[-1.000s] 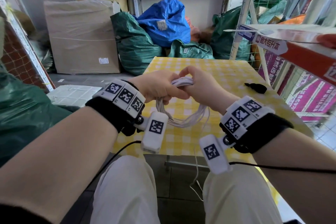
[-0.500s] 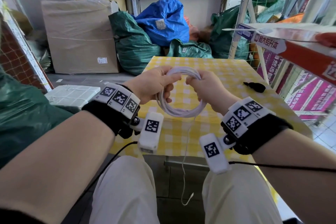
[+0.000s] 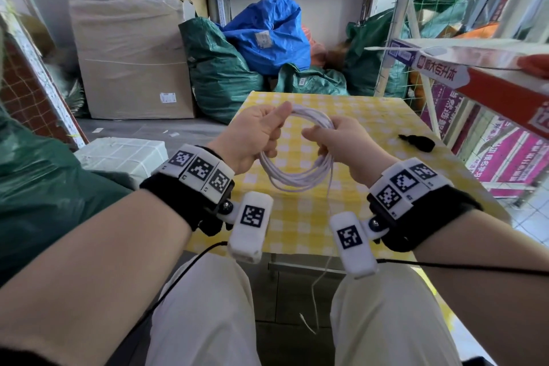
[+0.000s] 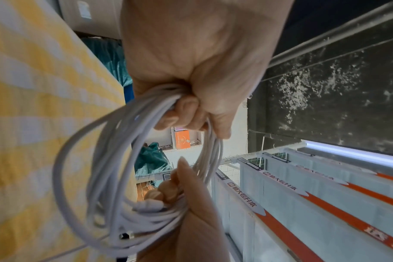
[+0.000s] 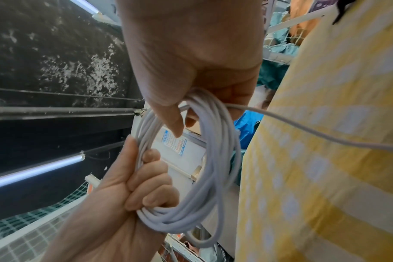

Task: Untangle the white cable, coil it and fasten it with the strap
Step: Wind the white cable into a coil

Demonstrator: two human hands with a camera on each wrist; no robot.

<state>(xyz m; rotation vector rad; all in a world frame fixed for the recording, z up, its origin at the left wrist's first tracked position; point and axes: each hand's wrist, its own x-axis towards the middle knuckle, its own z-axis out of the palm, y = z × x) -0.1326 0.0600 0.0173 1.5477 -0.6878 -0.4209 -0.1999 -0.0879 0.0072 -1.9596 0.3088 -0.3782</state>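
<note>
Above the tabletop (image 3: 386, 116), the white cable (image 3: 297, 180) is gripped by both hands (image 3: 252, 134) (image 3: 341, 142); its coil has been opened rounder, with a shorter tail left dangling.

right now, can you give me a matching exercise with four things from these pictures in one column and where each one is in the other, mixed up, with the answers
Things:
1. white cable coil
2. loose cable end
3. black strap
4. left hand

Places or states:
A. lies on the yellow checked tablecloth, to the right, touched by neither hand
B. hangs below the table edge, between the person's knees
C. held up over the table between both hands
D. grips the left side of the coil, opposite the right hand

Pairs: 1-C, 2-B, 3-A, 4-D
</note>
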